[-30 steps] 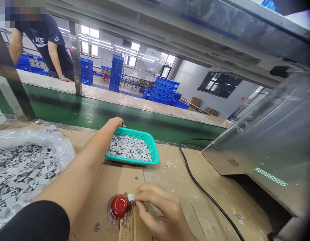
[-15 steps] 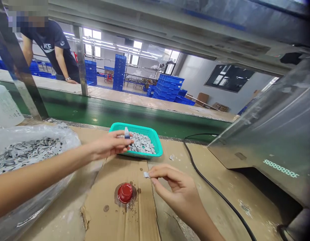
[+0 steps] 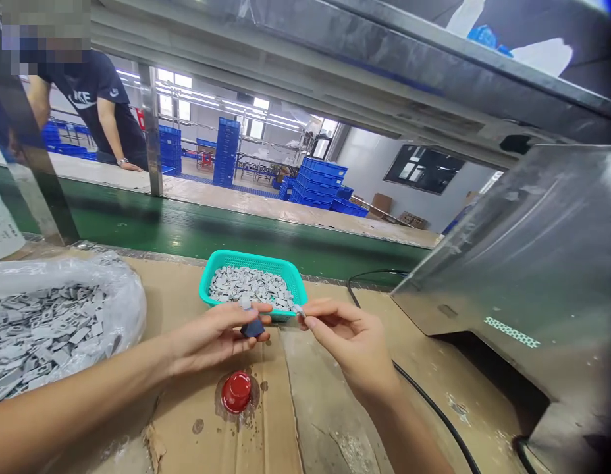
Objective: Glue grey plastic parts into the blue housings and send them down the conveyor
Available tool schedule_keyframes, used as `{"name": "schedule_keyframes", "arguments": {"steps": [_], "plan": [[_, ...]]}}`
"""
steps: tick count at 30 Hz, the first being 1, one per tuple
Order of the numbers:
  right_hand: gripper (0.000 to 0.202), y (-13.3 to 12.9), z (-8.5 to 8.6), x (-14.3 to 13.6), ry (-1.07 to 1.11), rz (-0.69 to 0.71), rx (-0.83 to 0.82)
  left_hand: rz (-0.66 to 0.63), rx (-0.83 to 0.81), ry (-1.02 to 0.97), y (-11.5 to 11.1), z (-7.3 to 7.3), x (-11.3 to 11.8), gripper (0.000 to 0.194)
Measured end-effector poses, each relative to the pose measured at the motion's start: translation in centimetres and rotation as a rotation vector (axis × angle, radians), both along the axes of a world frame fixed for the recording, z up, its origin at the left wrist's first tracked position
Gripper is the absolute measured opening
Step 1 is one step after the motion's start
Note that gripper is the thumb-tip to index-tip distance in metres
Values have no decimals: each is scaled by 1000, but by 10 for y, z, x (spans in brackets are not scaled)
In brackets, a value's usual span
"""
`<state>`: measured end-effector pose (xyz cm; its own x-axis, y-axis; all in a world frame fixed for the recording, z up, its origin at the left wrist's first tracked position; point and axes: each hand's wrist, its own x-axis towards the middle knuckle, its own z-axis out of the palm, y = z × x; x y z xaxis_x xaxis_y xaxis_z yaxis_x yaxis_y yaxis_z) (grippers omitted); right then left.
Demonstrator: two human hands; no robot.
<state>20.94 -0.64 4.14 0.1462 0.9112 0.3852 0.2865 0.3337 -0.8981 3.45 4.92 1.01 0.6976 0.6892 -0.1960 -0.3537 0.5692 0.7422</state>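
Observation:
My left hand point(image 3: 211, 339) holds a dark blue piece point(image 3: 253, 328) with a pale tip between thumb and fingers, in front of the basket. Close to its right, my right hand point(image 3: 347, 336) pinches a small grey part point(image 3: 299, 310) at the basket's near right corner. The two held things are apart. Behind the hands, a turquoise basket point(image 3: 205, 288) contains many small grey parts point(image 3: 251, 284). Below my left hand a small red cup-shaped object point(image 3: 236, 392) rests on wet-spotted cardboard point(image 3: 266, 421).
A clear plastic bag point(image 3: 132, 299) of grey parts lies at the left. A black cable point(image 3: 436, 411) and a metal housing point(image 3: 483, 263) are at the right. Beyond runs a green belt point(image 3: 187, 227); a person point(image 3: 95, 105) leans across the far side.
My left hand has come down and nearer with the dark blue piece, off the basket. My right hand has risen with the grey part, closer to it. The camera view has shifted a little.

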Motion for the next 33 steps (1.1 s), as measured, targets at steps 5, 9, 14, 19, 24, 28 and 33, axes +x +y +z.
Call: {"name": "schedule_keyframes", "arguments": {"steps": [5,9,14,19,24,28,33], "plan": [[3,1,-15,-5,171,53,-128,-12,42,31,-6,4,4,31],[7,-3,-16,-7,263,84,-166,61,257,117,-8,4,4,23],[6,-8,-11,-14,101,22,-51,118,453,198,-11,8,4,19],[12,-11,-11,-20,-46,-23,84,182,542,265,-15,10,6,24],[16,-15,-15,-21,-175,-17,151,192,575,281,-17,10,5,27],[16,-16,-16,-20,-254,7,196,216,587,286,-18,11,6,28],[18,-17,-14,-22,-281,-16,256,210,564,256,-20,13,7,27]]}}
